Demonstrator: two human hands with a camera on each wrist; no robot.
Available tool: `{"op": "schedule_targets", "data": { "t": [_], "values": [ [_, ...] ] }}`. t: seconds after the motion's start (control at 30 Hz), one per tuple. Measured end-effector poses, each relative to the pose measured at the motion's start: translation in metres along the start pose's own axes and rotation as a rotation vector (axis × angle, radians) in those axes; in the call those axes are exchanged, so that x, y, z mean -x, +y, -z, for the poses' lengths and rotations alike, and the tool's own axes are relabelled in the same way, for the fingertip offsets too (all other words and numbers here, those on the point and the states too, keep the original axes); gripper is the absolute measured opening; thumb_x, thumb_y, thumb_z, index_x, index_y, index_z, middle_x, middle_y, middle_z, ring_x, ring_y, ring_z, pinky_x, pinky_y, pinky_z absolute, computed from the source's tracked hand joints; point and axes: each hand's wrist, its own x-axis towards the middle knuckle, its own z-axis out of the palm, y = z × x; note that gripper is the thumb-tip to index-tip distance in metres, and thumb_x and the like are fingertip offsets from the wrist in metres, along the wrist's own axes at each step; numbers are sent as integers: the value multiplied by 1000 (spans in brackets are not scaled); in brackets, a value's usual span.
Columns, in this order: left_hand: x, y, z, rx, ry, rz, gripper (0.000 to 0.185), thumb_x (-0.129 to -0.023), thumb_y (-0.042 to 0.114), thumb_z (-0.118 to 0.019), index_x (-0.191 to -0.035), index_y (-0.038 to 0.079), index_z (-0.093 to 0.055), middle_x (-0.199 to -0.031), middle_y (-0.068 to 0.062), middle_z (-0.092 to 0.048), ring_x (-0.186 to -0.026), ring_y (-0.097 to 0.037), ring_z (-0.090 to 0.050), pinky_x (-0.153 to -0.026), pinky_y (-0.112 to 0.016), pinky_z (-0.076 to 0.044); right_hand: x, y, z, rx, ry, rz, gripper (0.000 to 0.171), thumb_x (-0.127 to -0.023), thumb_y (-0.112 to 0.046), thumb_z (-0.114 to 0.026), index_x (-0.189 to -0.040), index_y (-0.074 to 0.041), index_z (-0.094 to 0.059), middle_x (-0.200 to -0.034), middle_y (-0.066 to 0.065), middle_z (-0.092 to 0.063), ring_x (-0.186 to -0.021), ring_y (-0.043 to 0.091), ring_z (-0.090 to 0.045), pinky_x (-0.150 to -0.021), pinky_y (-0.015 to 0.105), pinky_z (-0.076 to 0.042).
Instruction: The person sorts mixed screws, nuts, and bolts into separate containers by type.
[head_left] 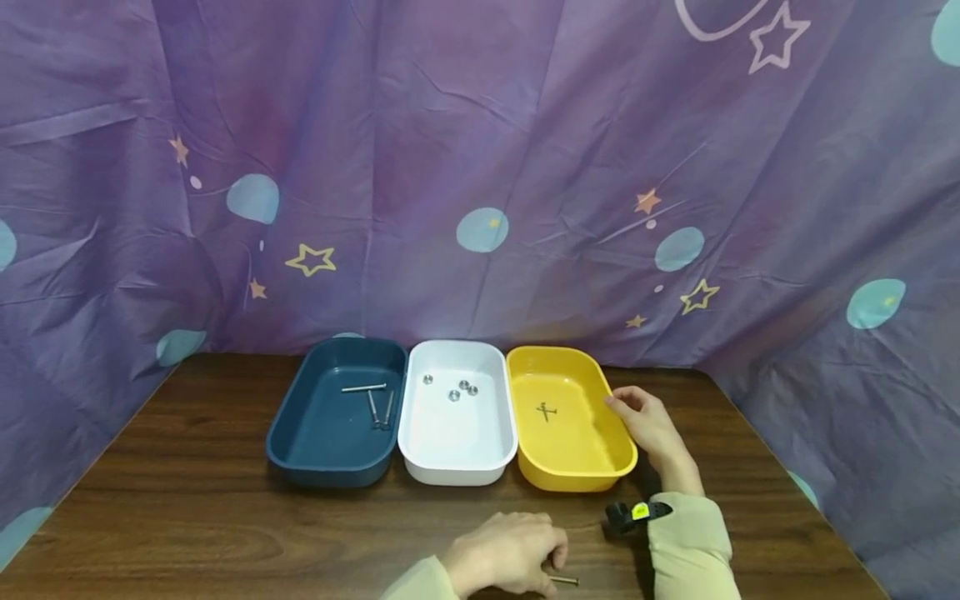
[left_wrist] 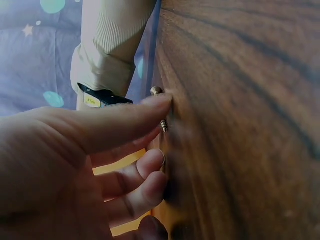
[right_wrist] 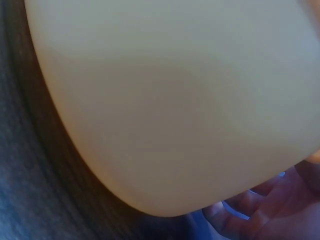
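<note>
At the table's front, my left hand (head_left: 510, 550) bends down over a small brass-coloured screw (head_left: 564, 580). In the left wrist view the thumb lies across the middle of the screw (left_wrist: 164, 126), with the index finger behind it; the round head and threaded tip stick out on either side. The other fingers curl close to the wood. My right hand (head_left: 654, 429) holds the right rim of the yellow tray (head_left: 577, 482), in which a few small screws (head_left: 546, 411) lie crossed. The tray's wall (right_wrist: 165, 125) fills most of the right wrist view, fingers curled beside its edge.
Left of the yellow tray stand a white tray (head_left: 457, 477) with several nuts (head_left: 464, 385) and a dark blue tray (head_left: 330, 477) with three long bolts (head_left: 364, 388). All three sit side by side on the wooden table (head_left: 225, 533), before a purple curtain (head_left: 420, 208).
</note>
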Motion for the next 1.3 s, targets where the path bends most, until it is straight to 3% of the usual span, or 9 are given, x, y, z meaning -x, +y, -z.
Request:
{"op": "schedule_targets", "data": {
  "t": [0.33,0.83,1.3],
  "values": [
    [0,1,-1,31,2,5,16,-83,28,-77,-76,31,-63,-81,22,-49,-78,3,-47,-75,-25,-43,-1,0,0,-6,0,-3,33,-98,-21,-60,-114,7,-56,-90,8,-57,-75,13,-55,-64,25,-47],
    [0,-2,-1,28,-2,-49,22,-83,17,-73,-71,30,-60,-73,21,-49,-71,2,-46,-70,-22,-43,-1,-1,0,5,-4,-20,35,-98,-24,-60,-115,6,-56,-93,9,-57,-76,14,-54,-64,25,-48],
    [0,-5,-1,-1,-20,-96,21,-86,23,-72,-73,32,-58,-77,21,-47,-74,3,-45,-76,-23,-43,0,-2,-1,5,-4,-23,34,-98,-23,-61,-114,6,-56,-92,9,-57,-75,14,-55,-63,26,-48]
  ]
}}
